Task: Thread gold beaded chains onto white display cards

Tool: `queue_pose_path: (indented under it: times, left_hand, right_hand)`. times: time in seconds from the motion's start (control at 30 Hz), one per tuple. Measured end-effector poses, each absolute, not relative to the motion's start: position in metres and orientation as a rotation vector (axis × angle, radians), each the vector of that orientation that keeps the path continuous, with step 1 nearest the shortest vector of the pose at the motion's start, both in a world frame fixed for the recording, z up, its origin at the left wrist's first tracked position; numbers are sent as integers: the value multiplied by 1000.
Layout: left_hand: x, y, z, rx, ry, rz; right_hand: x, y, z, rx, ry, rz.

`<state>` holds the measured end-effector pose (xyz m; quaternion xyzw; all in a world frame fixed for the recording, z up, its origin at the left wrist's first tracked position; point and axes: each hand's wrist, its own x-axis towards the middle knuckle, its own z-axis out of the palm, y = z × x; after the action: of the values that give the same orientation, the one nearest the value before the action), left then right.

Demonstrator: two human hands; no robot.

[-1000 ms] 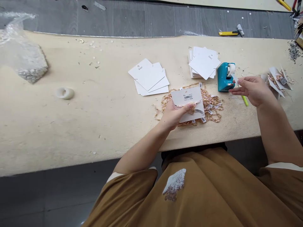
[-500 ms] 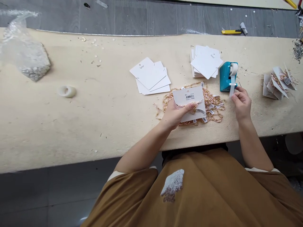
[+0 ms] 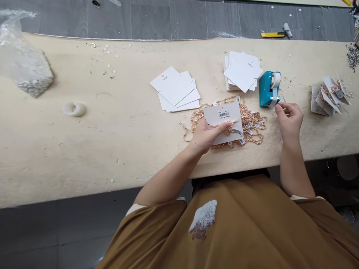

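My left hand [image 3: 206, 134] is closed around a white jewelry card [image 3: 220, 113] that carries a barcode label. Pink and gold beads cross the card's lower part under my thumb. Beneath it lies a tangled heap of pink and gold beaded strands [image 3: 254, 136] with small white tags. At the front of a teal tape dispenser [image 3: 264, 89], my right hand [image 3: 290, 117] pinches thumb and fingers together at the end of a strip of clear tape [image 3: 274, 98]. How much tape sits between the fingertips is hard to make out.
Two stacks of white cards, one left [image 3: 176, 89] and one by the dispenser [image 3: 242, 71], lie behind the heap. Finished-looking beaded cards [image 3: 328, 97] stand at right. A tape roll [image 3: 75, 109], a plastic bag [image 3: 33, 71] and a yellow cutter [image 3: 273, 35] also lie around.
My right hand has moved slightly up and right, with the wrist turned. The tape that hung down toward it now shows only a short length at the dispenser. My left hand stays on the card.
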<state>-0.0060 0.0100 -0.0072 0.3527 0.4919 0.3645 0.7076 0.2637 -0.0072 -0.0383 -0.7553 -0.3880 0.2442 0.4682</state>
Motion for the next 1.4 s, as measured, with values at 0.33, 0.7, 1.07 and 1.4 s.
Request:
queue_pose_path:
  times: [0.33, 0.7, 1.07, 1.4]
  left_hand:
    - [-5, 9, -7, 746, 1115, 810]
    - [-5, 10, -7, 760, 1088, 814]
    - [-6, 10, -9, 744, 1141, 800]
    - [-6, 9, -8, 750, 1118, 798]
  right_hand:
    - [252, 11, -44, -1687, -671, 715]
    - [258, 0, -38, -1590, -669, 827]
    - [259, -8, -62, -1703, -819, 683]
    - [255, -12, -41, -1820, -853, 605]
